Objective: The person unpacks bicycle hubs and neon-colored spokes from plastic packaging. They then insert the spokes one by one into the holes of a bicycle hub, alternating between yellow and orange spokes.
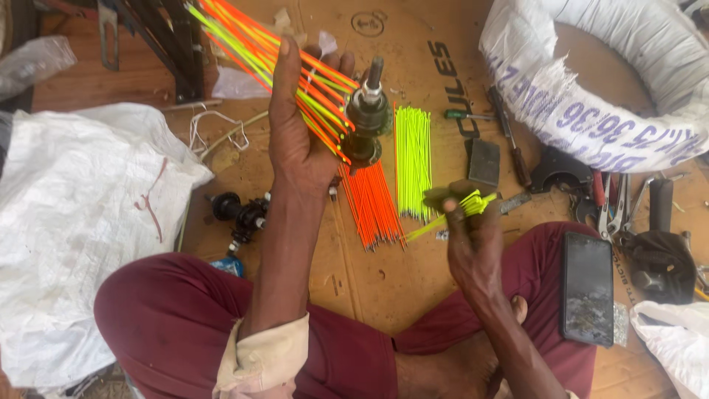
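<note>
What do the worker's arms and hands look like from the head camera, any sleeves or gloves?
Both hands are bare, with no gloves, rings or watch visible. The left hand leads down a bare forearm to a cream, light-tan sleeve rolled or pushed up near the elbow. The right hand has a bare forearm too; its sleeve lies beyond the frame's lower edge. Maroon trousers cover the crossed legs.

Seated cross-legged on cardboard (384,288), the person's left hand (299,125) grips a wheel hub (367,118) threaded with orange and yellow-green spokes (255,41), while the right hand (469,240) pinches a few yellow-green spokes (464,209), above loose orange spokes (371,203) and yellow-green spokes (413,159).
</note>
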Demonstrator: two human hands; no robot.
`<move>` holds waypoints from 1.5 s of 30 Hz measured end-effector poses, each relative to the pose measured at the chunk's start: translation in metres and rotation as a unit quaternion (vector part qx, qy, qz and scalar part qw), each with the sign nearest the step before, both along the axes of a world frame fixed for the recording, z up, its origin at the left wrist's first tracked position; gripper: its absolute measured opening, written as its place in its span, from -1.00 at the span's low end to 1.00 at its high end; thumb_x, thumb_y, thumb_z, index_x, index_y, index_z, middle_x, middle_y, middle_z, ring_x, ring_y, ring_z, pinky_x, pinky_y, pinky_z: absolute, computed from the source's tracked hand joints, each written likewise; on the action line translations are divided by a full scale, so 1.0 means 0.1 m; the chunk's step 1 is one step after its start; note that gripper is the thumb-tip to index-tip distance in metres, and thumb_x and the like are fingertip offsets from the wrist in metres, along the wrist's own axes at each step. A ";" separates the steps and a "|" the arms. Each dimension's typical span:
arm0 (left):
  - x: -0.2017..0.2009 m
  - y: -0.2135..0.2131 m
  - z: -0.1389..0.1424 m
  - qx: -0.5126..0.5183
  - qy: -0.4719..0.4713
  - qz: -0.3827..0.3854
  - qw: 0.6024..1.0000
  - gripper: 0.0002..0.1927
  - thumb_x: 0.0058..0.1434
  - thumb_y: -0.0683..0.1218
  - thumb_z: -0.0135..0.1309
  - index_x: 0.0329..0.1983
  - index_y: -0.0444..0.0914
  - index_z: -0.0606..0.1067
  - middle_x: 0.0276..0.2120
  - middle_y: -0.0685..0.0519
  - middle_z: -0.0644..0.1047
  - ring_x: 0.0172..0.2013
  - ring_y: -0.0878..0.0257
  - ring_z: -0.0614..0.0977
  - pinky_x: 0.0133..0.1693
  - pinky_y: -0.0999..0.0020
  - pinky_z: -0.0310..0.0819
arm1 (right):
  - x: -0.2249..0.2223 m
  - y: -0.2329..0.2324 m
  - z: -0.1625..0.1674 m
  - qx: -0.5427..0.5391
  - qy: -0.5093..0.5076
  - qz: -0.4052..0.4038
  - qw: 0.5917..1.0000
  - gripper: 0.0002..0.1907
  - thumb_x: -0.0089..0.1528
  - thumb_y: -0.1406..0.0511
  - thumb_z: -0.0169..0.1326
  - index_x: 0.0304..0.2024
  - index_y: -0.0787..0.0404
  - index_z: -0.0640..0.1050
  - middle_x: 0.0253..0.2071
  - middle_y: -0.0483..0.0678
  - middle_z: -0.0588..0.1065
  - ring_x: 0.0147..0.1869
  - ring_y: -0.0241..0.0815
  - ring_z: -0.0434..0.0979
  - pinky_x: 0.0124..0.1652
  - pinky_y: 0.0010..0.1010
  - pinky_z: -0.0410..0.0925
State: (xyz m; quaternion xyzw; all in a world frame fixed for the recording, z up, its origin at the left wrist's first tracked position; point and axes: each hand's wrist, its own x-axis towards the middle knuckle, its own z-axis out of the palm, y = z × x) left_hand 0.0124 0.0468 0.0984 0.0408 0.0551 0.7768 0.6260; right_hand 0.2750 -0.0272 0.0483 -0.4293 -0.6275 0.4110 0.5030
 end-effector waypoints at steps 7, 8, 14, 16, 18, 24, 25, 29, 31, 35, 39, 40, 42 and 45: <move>0.02 -0.11 0.18 0.042 0.003 -0.035 0.999 -0.65 0.24 0.08 0.33 -0.19 -0.23 0.50 -0.34 0.01 0.56 -0.25 0.16 0.64 -0.06 0.15 0.66 | -0.13 0.10 0.35 -0.075 -0.253 0.113 0.958 -0.75 0.38 0.29 -0.03 0.03 0.28 0.52 -0.14 0.02 0.67 -0.05 -0.16 0.70 -0.06 -0.36 0.51; 0.03 -0.14 0.19 0.035 0.005 -0.036 0.999 -0.66 0.23 0.08 0.32 -0.20 -0.22 0.49 -0.36 0.00 0.56 -0.26 0.16 0.64 -0.09 0.17 0.65 | -0.08 0.13 0.52 -0.088 -0.273 0.101 0.953 -0.75 0.37 0.28 -0.02 0.02 0.26 0.55 -0.15 0.03 0.67 -0.07 -0.15 0.70 -0.09 -0.34 0.50; 0.02 -0.16 0.29 0.031 -0.003 -0.042 0.999 -0.70 0.26 0.05 0.30 -0.20 -0.23 0.49 -0.39 0.01 0.54 -0.30 0.18 0.63 -0.15 0.25 0.64 | -0.01 0.17 1.65 0.089 -0.080 0.028 0.992 -0.73 0.45 0.27 -0.02 0.07 0.35 0.51 -0.07 0.09 0.62 -0.14 -0.21 0.64 -0.24 -0.43 0.51; 0.02 -0.17 0.32 0.028 -0.003 -0.035 0.999 -0.68 0.24 0.06 0.30 -0.21 -0.24 0.48 -0.41 0.01 0.54 -0.32 0.18 0.63 -0.17 0.23 0.65 | -0.09 0.17 1.87 0.136 -0.078 0.062 0.986 -0.73 0.43 0.29 0.02 0.08 0.36 0.45 -0.12 0.09 0.61 -0.24 -0.23 0.64 -0.39 -0.47 0.46; 0.03 -0.19 0.34 0.012 0.006 -0.029 0.999 -0.69 0.23 0.05 0.30 -0.20 -0.23 0.48 -0.39 0.01 0.55 -0.31 0.18 0.63 -0.18 0.24 0.64 | -0.14 0.11 2.00 0.144 -0.110 0.029 0.983 -0.73 0.35 0.31 0.07 0.00 0.36 0.38 -0.25 0.01 0.59 -0.27 -0.27 0.62 -0.41 -0.48 0.44; 0.02 -0.22 0.36 0.013 0.019 -0.030 0.999 -0.68 0.22 0.06 0.30 -0.19 -0.20 0.47 -0.38 0.03 0.54 -0.29 0.19 0.63 -0.17 0.22 0.64 | -0.25 0.20 1.93 0.177 -0.187 0.005 0.966 -0.87 0.46 0.37 0.13 -0.10 0.36 0.51 -0.44 -0.07 0.42 -0.52 -0.32 0.34 -0.51 -0.53 0.20; 0.02 -0.22 0.37 0.012 0.026 -0.027 0.999 -0.68 0.22 0.06 0.30 -0.19 -0.20 0.47 -0.38 0.03 0.53 -0.28 0.19 0.63 -0.18 0.21 0.64 | -0.25 0.20 1.91 0.176 -0.212 -0.001 0.961 -0.87 0.49 0.38 0.13 -0.11 0.36 0.52 -0.47 -0.07 0.42 -0.54 -0.32 0.31 -0.52 -0.55 0.16; 0.02 -0.21 0.36 0.007 0.021 -0.035 0.999 -0.68 0.22 0.06 0.30 -0.18 -0.20 0.47 -0.38 0.02 0.54 -0.28 0.17 0.63 -0.19 0.23 0.63 | -0.30 0.20 1.85 0.167 -0.173 0.005 0.971 -0.86 0.43 0.35 0.10 -0.11 0.34 0.47 -0.41 -0.17 0.42 -0.41 -0.41 0.32 -0.40 -0.58 0.21; 0.03 -0.21 0.35 0.002 0.022 -0.033 0.999 -0.68 0.21 0.06 0.30 -0.18 -0.20 0.46 -0.39 0.03 0.54 -0.29 0.16 0.63 -0.21 0.22 0.62 | -0.32 0.20 1.86 0.171 -0.167 0.006 0.971 -0.85 0.41 0.34 0.09 -0.09 0.33 0.45 -0.36 -0.17 0.44 -0.35 -0.41 0.34 -0.35 -0.57 0.25; 0.05 -0.21 0.34 0.023 0.027 -0.054 0.998 -0.66 0.22 0.06 0.32 -0.14 -0.19 0.46 -0.38 0.02 0.53 -0.29 0.15 0.62 -0.19 0.21 0.61 | -0.34 0.21 1.95 0.205 -0.306 0.032 0.929 -0.93 0.44 0.38 0.10 -0.05 0.26 0.55 -0.33 -0.05 0.54 -0.39 -0.32 0.40 -0.36 -0.46 0.27; 0.07 -0.22 0.34 0.012 0.071 -0.039 0.997 -0.63 0.18 0.07 0.33 -0.12 -0.21 0.47 -0.38 0.00 0.54 -0.30 0.14 0.63 -0.20 0.18 0.61 | -0.33 0.23 2.05 0.062 -0.499 0.083 0.860 -0.83 0.39 0.32 0.06 0.02 0.12 0.57 -0.41 -0.08 0.61 -0.53 -0.28 0.51 -0.56 -0.37 0.32; 0.07 -0.22 0.34 0.012 0.073 -0.033 0.997 -0.61 0.18 0.08 0.33 -0.12 -0.22 0.47 -0.38 -0.01 0.54 -0.30 0.13 0.63 -0.21 0.17 0.61 | -0.32 0.22 2.08 0.108 -0.436 0.107 0.887 -0.84 0.38 0.35 0.03 0.00 0.18 0.55 -0.36 -0.04 0.61 -0.44 -0.27 0.54 -0.48 -0.38 0.36; 0.07 -0.22 0.34 -0.002 0.061 -0.030 0.998 -0.62 0.18 0.07 0.31 -0.11 -0.23 0.47 -0.38 0.00 0.54 -0.30 0.15 0.63 -0.18 0.18 0.62 | -0.29 0.18 2.10 0.196 -0.298 0.159 0.921 -0.85 0.37 0.41 -0.03 -0.03 0.31 0.50 -0.26 0.03 0.61 -0.26 -0.24 0.61 -0.32 -0.39 0.44; 0.06 -0.22 0.34 0.005 0.049 -0.025 0.998 -0.64 0.19 0.06 0.31 -0.12 -0.21 0.47 -0.39 0.01 0.54 -0.30 0.14 0.63 -0.19 0.18 0.62 | -0.28 0.17 2.10 0.080 -0.084 0.073 0.991 -0.85 0.40 0.37 -0.01 -0.02 0.32 0.48 -0.16 0.04 0.62 -0.44 -0.35 0.45 -0.52 -0.51 0.28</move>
